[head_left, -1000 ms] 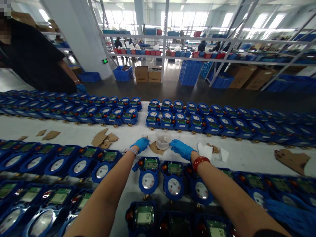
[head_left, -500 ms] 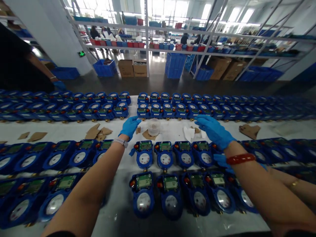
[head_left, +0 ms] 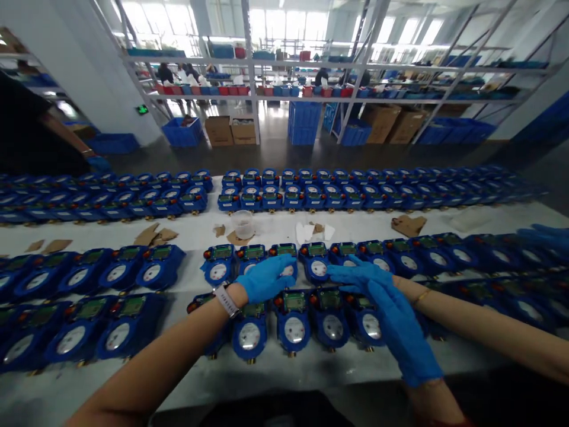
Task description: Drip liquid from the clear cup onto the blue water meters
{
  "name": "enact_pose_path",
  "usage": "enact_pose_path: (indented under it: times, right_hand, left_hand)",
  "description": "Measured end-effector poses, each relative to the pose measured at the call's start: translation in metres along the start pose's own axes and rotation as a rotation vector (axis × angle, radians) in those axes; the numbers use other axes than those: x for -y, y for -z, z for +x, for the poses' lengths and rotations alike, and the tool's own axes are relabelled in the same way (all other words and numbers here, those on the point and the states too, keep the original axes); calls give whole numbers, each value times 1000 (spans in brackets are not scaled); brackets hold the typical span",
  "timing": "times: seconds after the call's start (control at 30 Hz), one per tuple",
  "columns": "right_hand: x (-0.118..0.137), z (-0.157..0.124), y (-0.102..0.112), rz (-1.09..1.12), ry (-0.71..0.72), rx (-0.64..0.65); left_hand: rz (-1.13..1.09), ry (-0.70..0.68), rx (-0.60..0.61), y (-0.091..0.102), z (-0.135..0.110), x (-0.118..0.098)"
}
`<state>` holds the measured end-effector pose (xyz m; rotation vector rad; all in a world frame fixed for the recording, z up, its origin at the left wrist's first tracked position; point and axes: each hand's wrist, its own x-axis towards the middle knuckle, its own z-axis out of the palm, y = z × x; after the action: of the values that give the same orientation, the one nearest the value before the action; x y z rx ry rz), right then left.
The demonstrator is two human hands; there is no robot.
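Rows of blue water meters [head_left: 293, 320] with round dials cover the white table [head_left: 200, 237]. My left hand [head_left: 267, 277], in a blue glove with a watch at the wrist, lies with fingers spread on a meter in the second near row. Gloved too, my right hand [head_left: 395, 332] stretches flat over the meters to the right. A co-worker's bare forearm [head_left: 471, 323] with a thin bracelet comes in from the right, and its gloved hand [head_left: 349, 273] lies close under my fingertips. Neither of my hands holds anything.
A clear plastic cup [head_left: 243, 224] stands on a cardboard scrap in the middle strip, beside white paper pieces [head_left: 311, 231] and more cardboard [head_left: 408, 224]. A person in black [head_left: 26, 130] works at far left. Another gloved hand [head_left: 546, 234] shows at the right edge. Shelves and blue crates stand behind.
Both my hands have drawn back from beside the plastic cup to the near rows of meters. The co-worker's arm has reached further in from the right.
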<state>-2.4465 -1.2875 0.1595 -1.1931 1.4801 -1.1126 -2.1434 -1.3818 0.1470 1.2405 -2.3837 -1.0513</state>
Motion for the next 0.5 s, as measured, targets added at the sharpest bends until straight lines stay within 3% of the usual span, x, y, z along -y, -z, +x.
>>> enact_pose_path:
  times: [0.17, 0.33, 0.43, 0.5]
  right_hand:
    - [-9, 58, 25, -11, -82, 166]
    - [0, 114, 87, -10, -55, 226]
    - [7, 114, 126, 2, -16, 213]
    - [3, 95, 140, 15, -6, 170]
  left_hand:
    - [92, 2, 128, -66, 42, -25]
    - [136, 76, 146, -101, 60, -32]
    - [143, 113, 130, -111, 65, -39]
    - [142, 135, 119, -114, 67, -46]
